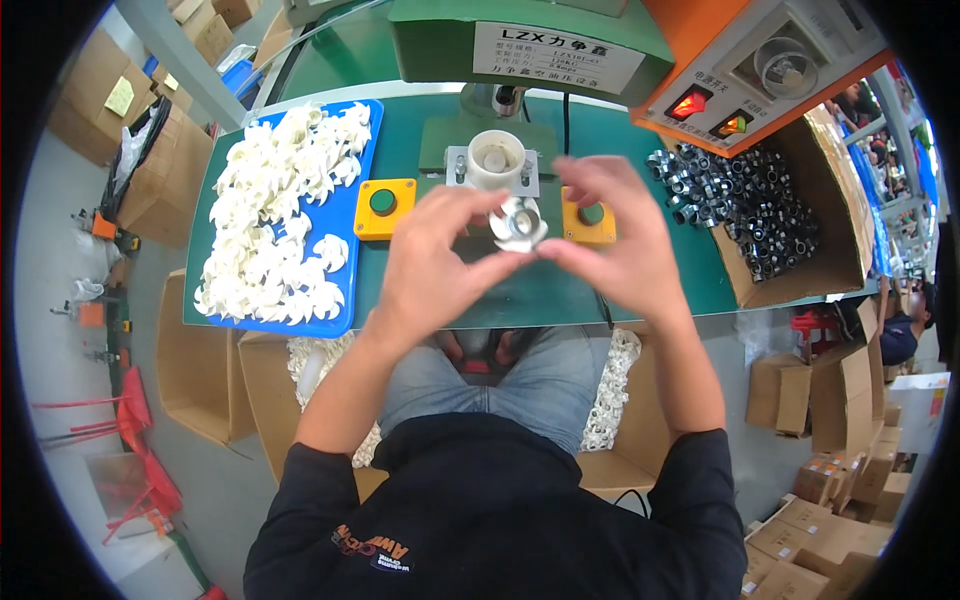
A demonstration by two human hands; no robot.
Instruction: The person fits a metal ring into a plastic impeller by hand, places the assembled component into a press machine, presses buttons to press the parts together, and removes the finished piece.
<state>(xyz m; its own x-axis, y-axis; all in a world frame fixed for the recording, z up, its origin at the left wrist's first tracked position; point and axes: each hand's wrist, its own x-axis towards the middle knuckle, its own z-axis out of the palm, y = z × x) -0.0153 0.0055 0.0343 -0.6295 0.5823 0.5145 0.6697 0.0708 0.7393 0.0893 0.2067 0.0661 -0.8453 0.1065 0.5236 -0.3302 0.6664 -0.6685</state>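
Note:
A white plastic impeller (517,243) with curved blades and a shiny metal ring in its middle is pinched in my left hand (422,262), thumb below and fingers above. My right hand (630,245) is beside it, thumb at the impeller's lower right edge. Its other fingers are spread and slightly blurred, above the right yellow button box (588,226). Just beyond my hands, a white round cup (496,160) sits in the metal fixture of the green press (530,45). The left yellow button box (386,209) with a green button stands left of the fixture.
A blue tray (375,150) heaped with white impellers lies on the green table at left. At right, dark metal rings (765,215) spill from a tipped cardboard box (850,215). An orange control box (765,70) overhangs the table. Cartons with white parts (612,395) flank my legs.

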